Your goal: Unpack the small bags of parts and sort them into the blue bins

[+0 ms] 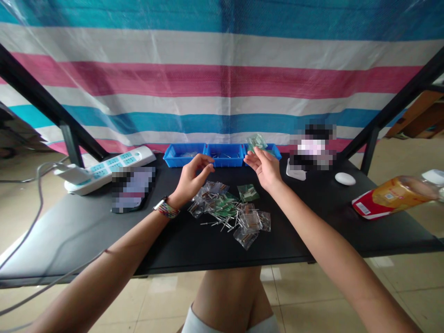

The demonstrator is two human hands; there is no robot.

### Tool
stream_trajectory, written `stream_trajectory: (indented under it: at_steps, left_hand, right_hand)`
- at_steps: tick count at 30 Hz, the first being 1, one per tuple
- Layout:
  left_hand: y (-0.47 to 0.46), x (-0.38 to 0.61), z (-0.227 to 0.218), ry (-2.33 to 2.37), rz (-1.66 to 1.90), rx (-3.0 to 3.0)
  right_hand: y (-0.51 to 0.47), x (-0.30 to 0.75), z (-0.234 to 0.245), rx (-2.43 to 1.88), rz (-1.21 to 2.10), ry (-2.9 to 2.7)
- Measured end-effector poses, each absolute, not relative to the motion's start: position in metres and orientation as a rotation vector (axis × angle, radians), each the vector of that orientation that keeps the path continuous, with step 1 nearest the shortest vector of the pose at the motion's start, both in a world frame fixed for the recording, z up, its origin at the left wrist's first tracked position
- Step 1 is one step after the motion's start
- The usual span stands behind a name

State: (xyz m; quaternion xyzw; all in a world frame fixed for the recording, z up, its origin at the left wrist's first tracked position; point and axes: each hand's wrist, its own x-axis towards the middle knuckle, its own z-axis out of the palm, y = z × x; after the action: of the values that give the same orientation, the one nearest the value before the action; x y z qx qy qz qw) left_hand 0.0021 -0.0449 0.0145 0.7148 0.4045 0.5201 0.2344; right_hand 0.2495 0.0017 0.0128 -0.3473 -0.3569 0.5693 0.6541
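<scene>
The right hand (265,167), a little right of the centre of the frame, was grasping a small clear bag (256,141) with greenish content between thumb and fingertips. It held the bag up just above the right one of three blue trays (183,160), which stood in a row at the far edge of the black table (312,226).

The left hand (192,178), just left of centre, hung near the middle tray with the fingers curled toward the thumb. I cannot tell if it pinched some small part or was empty.

Below both hands, at the centre of the frame, lay a pile of small bags (222,203) with brown and green parts. One green bag (248,192) lay a bit apart on its upper right. Some loose metal pins (217,223) were scattered at the lower edge of the pile.

The trays seemed almost empty: only a few small pieces showed in the middle one. In my judgement the sorting was at an early stage, because nearly all bags were unopened on the table.

A white power strip (111,166) lay at the left and an orange packet (391,196) at the right edge.
</scene>
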Motion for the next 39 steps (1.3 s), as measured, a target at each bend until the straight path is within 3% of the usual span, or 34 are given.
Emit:
stream_trajectory:
  at_steps: [6,15,19,25,30,39]
  left_hand:
    - [-0.045,0.001,0.016,1.126,1.367,2.036]
    - [-0.044,-0.001,0.014,1.155,1.198,2.253]
    - [-0.044,0.001,0.012,1.133,1.174,2.318]
    - [-0.043,-0.001,0.011,1.125,1.188,2.325]
    - [-0.045,0.002,0.011,1.079,1.266,2.376]
    - [-0.061,0.013,0.023,0.903,1.293,2.674]
  right_hand:
    - [-0.013,0.241,0.007,-0.953,1.337,-1.037]
    - [-0.004,0.278,0.029,-1.131,1.054,-2.213]
    - [-0.001,0.286,0.031,-1.173,1.011,-2.44]
    - [0.003,0.294,0.033,-1.09,1.204,-2.29]
    - [-0.004,0.287,0.036,-0.934,1.571,-1.873]
    - [-0.027,0.239,0.02,-0.811,1.833,-1.266]
